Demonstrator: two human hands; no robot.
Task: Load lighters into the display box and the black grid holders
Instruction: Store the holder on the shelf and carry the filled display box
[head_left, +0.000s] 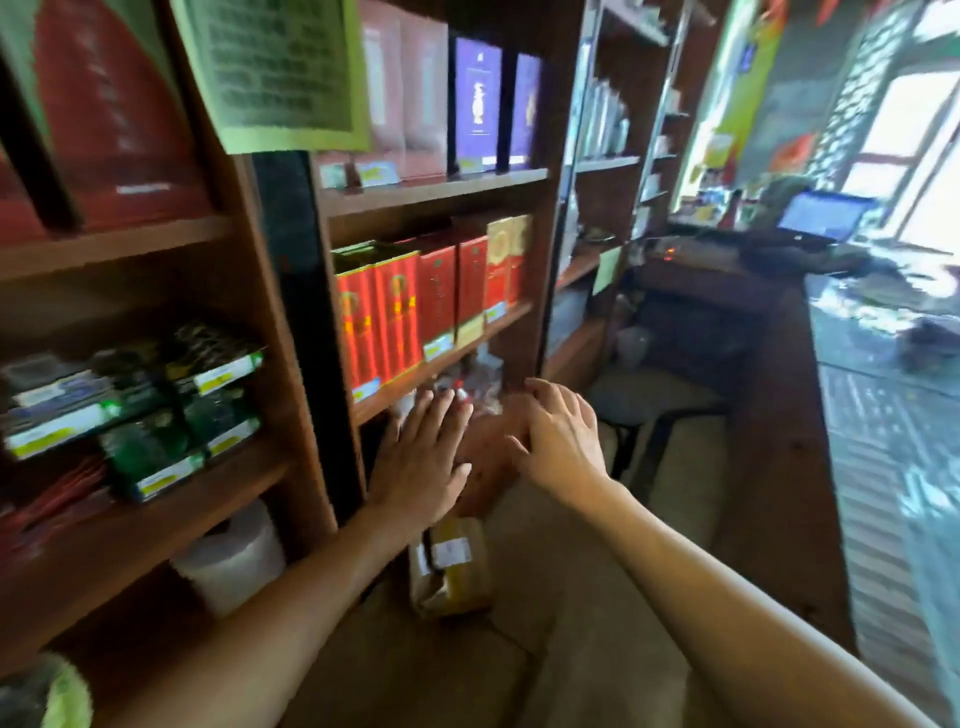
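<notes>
Both the left hand (421, 462) and right hand (558, 441) reach toward the wooden shelves (431, 189), fingers straight and spread, gripping nothing.
They flank a blurred brown bundle (488, 457) under the red cartons (400, 312); a taped parcel (452, 566) lies below. Where the lighters are, I can't tell.

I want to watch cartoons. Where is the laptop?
In the head view, the laptop sits open at the upper right, on the far counter, just left of the bright window.

Green sign (275, 73), shelf tags (376, 173): print blurred, unreadable.
</notes>
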